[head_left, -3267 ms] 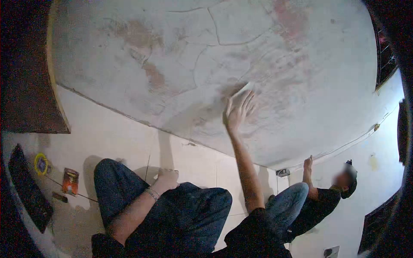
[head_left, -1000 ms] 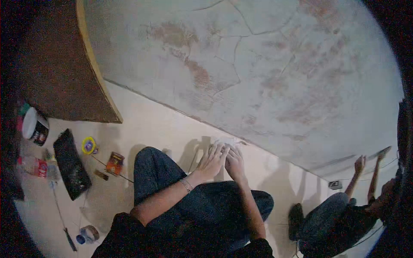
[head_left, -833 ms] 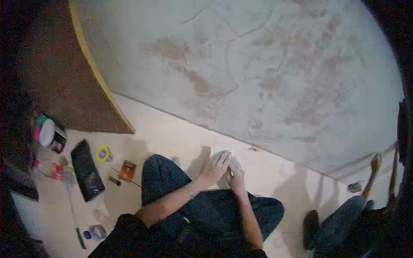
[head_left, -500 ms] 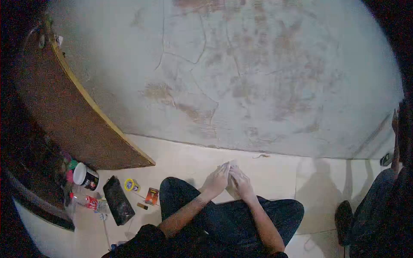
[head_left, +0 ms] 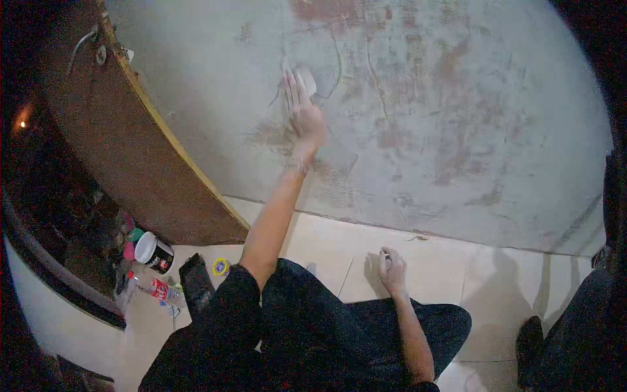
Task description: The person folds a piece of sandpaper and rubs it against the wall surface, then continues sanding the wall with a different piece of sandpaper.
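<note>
My left hand (head_left: 302,108) reaches up to the wall (head_left: 235,78), fingers straight and together. Under its fingers it presses a small pale sheet (head_left: 305,81) flat against the plaster; the sheet's material is too blurred to name. The wall is grey-white with reddish-brown worn patches and raised crack lines. My right hand (head_left: 392,271) hangs above the floor by my bent knee, fingers curled in. Whether something lies within that curl is too small to make out.
A brown board (head_left: 150,157) with a yellow edge juts out on the left. Near it are a white-and-black tub (head_left: 155,253), a plastic bottle (head_left: 153,285), a dark tray-like object (head_left: 195,284) and a yellow-rimmed roll (head_left: 221,266). Another person's leg (head_left: 575,313) is on the right.
My hands were together low over the floor and have parted. The left has gone up to the wall with the sheet; the right has moved slightly right. The view has shifted left.
</note>
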The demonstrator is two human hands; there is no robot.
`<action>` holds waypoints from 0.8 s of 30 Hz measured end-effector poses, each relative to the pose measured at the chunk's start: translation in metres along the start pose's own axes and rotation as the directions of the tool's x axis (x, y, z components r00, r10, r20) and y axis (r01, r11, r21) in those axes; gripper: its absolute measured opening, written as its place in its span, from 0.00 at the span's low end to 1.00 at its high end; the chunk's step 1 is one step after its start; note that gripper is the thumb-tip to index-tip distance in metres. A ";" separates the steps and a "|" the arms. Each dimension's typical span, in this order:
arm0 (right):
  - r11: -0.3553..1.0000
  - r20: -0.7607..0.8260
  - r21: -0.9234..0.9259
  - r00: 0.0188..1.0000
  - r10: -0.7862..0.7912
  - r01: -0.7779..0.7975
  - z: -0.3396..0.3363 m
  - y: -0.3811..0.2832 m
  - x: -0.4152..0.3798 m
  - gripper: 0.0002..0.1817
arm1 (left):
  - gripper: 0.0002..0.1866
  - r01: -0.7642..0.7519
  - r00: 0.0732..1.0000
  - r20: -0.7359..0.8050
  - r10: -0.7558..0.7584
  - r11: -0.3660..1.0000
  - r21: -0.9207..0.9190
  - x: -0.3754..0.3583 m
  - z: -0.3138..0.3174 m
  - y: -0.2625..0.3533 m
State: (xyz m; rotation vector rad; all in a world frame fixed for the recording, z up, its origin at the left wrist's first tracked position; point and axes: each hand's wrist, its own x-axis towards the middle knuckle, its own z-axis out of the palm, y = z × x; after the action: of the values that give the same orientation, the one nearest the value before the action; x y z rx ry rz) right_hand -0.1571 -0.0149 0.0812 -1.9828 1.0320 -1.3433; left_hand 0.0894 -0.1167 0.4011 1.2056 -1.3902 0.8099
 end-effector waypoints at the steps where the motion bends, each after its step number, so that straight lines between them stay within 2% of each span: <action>1: 1.000 0.034 -0.005 0.999 0.006 -0.006 -0.001 -0.002 -0.001 0.08 | 0.42 0.011 1.000 0.001 -0.011 1.000 -0.015 0.008 0.008 -0.005; 2: 1.000 0.071 -0.009 0.997 0.014 -0.013 -0.002 -0.003 -0.002 0.08 | 0.42 0.024 1.000 0.005 -0.024 0.999 -0.027 0.008 0.016 -0.009; 5: 1.000 0.133 0.003 0.991 0.030 -0.030 -0.005 -0.011 -0.002 0.08 | 0.41 -0.019 0.996 0.088 0.007 0.990 0.138 -0.025 0.007 0.016; 6: 1.000 0.116 -0.002 0.993 0.006 -0.005 -0.002 -0.010 0.000 0.08 | 0.41 0.104 0.953 0.265 -0.149 0.979 0.177 -0.023 -0.001 0.027; 7: 1.000 0.106 -0.012 0.994 -0.018 0.019 -0.002 -0.008 0.000 0.07 | 0.41 0.220 0.853 0.423 -0.306 0.945 0.240 -0.018 -0.014 0.042; 9: 0.999 0.111 -0.026 0.993 -0.033 0.036 -0.002 -0.003 0.000 0.07 | 0.41 0.188 0.861 0.430 -0.274 0.954 0.232 -0.021 -0.011 0.028; 10: 0.999 0.114 -0.026 0.993 -0.030 0.033 -0.002 -0.004 0.002 0.07 | 0.41 0.022 0.960 0.274 -0.066 0.987 0.161 -0.026 0.006 -0.008; 11: 0.999 0.118 -0.024 0.993 -0.026 0.029 -0.001 -0.006 0.004 0.08 | 0.42 -0.158 0.984 0.097 0.147 0.980 0.119 -0.020 0.016 -0.033; 13: 1.000 0.119 -0.022 0.993 -0.019 0.022 0.002 0.003 0.003 0.08 | 0.42 -0.217 0.973 -0.051 0.223 0.971 0.104 0.031 0.008 -0.034; 15: 0.998 0.136 -0.054 0.991 -0.005 0.013 0.002 -0.003 0.005 0.08 | 0.43 -0.203 0.976 -0.051 0.212 0.968 0.146 0.051 0.004 -0.035; 17: 0.997 0.243 -0.067 0.969 0.047 -0.031 0.004 0.002 0.003 0.11 | 0.43 -0.178 0.982 -0.028 0.186 0.967 0.182 0.051 0.003 -0.040; 18: 0.996 0.292 -0.075 0.954 0.069 -0.049 0.005 0.006 0.000 0.13 | 0.43 -0.152 0.988 0.022 0.151 0.972 0.178 0.034 0.005 -0.043; 22: 0.997 0.223 -0.069 0.975 -0.011 0.027 0.016 0.017 -0.006 0.14 | 0.43 -0.006 0.950 0.307 -0.051 0.983 0.183 -0.059 0.004 -0.056; 24: 0.999 0.250 -0.020 0.967 0.041 -0.037 0.012 0.014 -0.002 0.14 | 0.43 0.039 0.922 0.374 -0.097 0.986 0.161 -0.072 -0.001 -0.055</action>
State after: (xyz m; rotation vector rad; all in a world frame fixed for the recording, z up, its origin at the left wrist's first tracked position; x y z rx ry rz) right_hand -0.1503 -0.0211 0.0647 -2.0683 0.9588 -1.0340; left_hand 0.1358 -0.1134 0.3234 1.5844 -1.6090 0.6620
